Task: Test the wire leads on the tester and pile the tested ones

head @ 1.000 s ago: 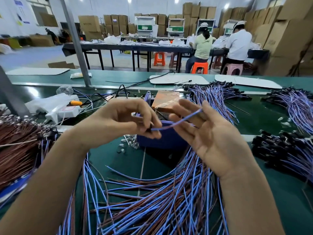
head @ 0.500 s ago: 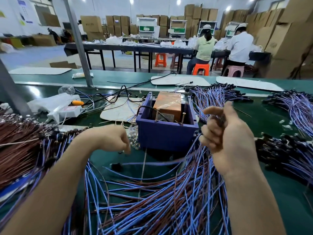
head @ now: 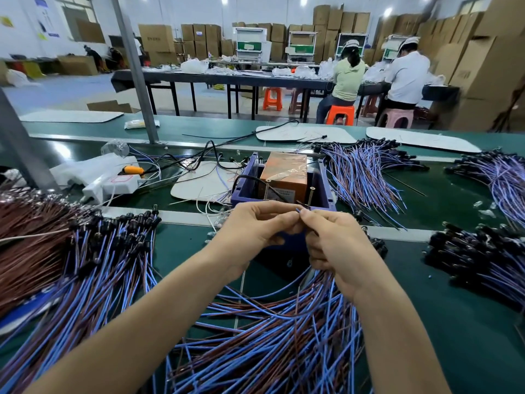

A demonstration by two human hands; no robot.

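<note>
The tester is a blue plastic box (head: 244,183) holding an orange block (head: 284,173), with two upright screws at its near edge. Just in front of it my left hand (head: 255,228) and my right hand (head: 338,245) meet. Their fingertips pinch the end of a blue and brown wire lead (head: 297,211) right beside the near screws. The lead hangs down from my right hand into the loose heap of blue and brown leads (head: 270,336) in front of me. Whether the lead touches a screw is hidden by my fingers.
A pile of leads with black ends (head: 113,251) lies at the left, beside brown wires (head: 28,237). More piles lie behind the tester at the right (head: 366,177) and at the far right (head: 483,257). A white power strip (head: 113,184) sits at the back left. Two people sit at a far table.
My hands, apart half a second ago, have come together in front of the tester. Both now pinch one lead end by the screws.
</note>
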